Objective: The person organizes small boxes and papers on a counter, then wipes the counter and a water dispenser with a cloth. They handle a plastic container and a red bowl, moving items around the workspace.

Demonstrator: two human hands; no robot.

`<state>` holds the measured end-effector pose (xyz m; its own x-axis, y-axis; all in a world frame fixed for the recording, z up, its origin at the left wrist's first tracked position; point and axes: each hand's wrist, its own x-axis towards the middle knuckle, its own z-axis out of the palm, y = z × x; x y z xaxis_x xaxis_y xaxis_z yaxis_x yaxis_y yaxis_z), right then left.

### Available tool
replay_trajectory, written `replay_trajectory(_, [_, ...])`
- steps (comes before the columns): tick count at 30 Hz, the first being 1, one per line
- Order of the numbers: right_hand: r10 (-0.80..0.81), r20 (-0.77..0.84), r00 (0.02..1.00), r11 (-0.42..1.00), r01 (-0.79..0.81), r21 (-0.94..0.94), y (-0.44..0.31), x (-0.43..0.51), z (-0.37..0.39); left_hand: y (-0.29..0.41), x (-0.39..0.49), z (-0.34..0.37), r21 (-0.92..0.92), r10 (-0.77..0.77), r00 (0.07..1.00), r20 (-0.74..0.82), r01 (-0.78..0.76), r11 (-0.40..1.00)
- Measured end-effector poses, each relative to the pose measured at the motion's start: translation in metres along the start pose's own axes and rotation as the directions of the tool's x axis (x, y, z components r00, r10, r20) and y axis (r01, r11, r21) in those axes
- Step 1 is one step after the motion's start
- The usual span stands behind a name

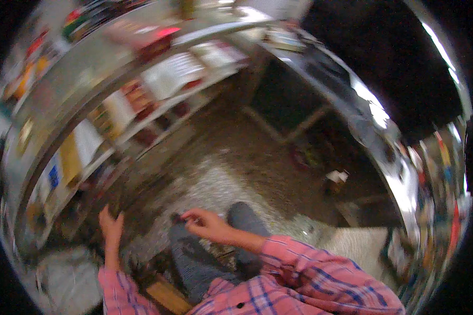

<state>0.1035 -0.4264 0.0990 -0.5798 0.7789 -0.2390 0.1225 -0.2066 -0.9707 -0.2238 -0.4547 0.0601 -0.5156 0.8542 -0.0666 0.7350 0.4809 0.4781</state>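
Observation:
My left hand point(111, 222) is at the lower left, beside the shelves, with its thumb and fingers apart and nothing visible in it. My right hand point(205, 223) is over my lap, in front of grey trousers point(193, 256), its fingers loosely bent. A small dark spot shows by its fingertips; blur hides whether the hand holds something. Both arms wear pink checked sleeves. Left of my hands, a shelf point(157, 106) under a counter carries boxes and stacks of paper, among them a red-brown box point(136, 94) and a yellow box point(69, 157).
A glass-topped counter point(79, 75) curves across the upper left. Another counter edge point(362, 130) runs down the right, with dark space beneath and a small white item point(337, 176). A wooden piece point(167, 295) lies by my legs. A pale bag-like thing point(69, 279) sits at lower left.

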Motion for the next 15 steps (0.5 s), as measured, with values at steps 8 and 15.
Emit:
replay_trajectory(8, [-0.148,-0.405,0.902,0.984,0.095,-0.148,0.023,-0.07,-0.042,0.084,-0.022,0.044,-0.149,0.301,0.916,0.266,-0.269,0.952])
replay_trajectory(15, [-0.141,-0.57,0.809,0.99,0.13,-0.062,0.055,-0.129,-0.074,0.208,-0.068,0.046,-0.343,0.53,0.777,0.339,-0.423,0.839])
